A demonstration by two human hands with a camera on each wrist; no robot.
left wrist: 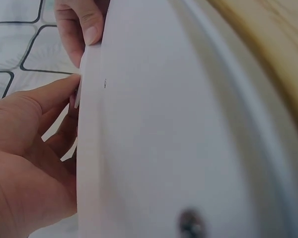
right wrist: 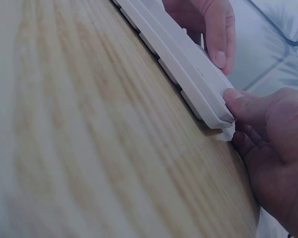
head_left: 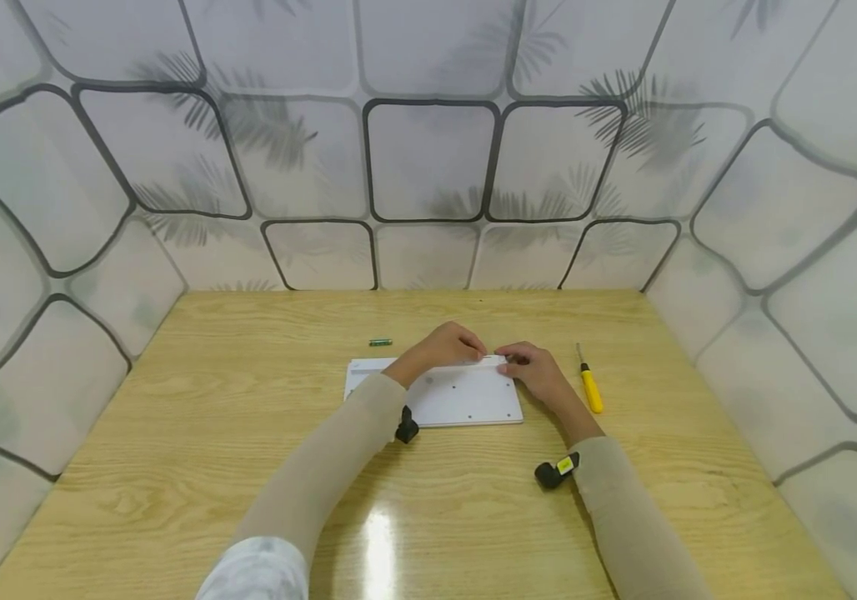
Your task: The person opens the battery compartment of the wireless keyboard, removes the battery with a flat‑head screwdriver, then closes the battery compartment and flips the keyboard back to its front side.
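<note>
A white keyboard (head_left: 466, 400) lies upside down on the table, small screws dotting its underside. The keys (right wrist: 169, 72) show beneath its edge in the right wrist view. My left hand (head_left: 447, 343) holds the far raised edge with thumb and curled fingers, by a thin white strip (left wrist: 78, 94) that stands slightly off it. My right hand (head_left: 537, 371) grips the far right corner, thumb on top and fingers tucked below. A scrap of clear film (right wrist: 228, 132) pokes out at that corner. Some fingertips are hidden behind the edge.
On the wooden table (head_left: 248, 350), a green battery (head_left: 380, 342) lies beyond the keyboard's left part. A screwdriver (head_left: 589, 387) with a yellow handle is to the right of my right hand. Patterned cloth walls (head_left: 428, 158) enclose the table's back and sides.
</note>
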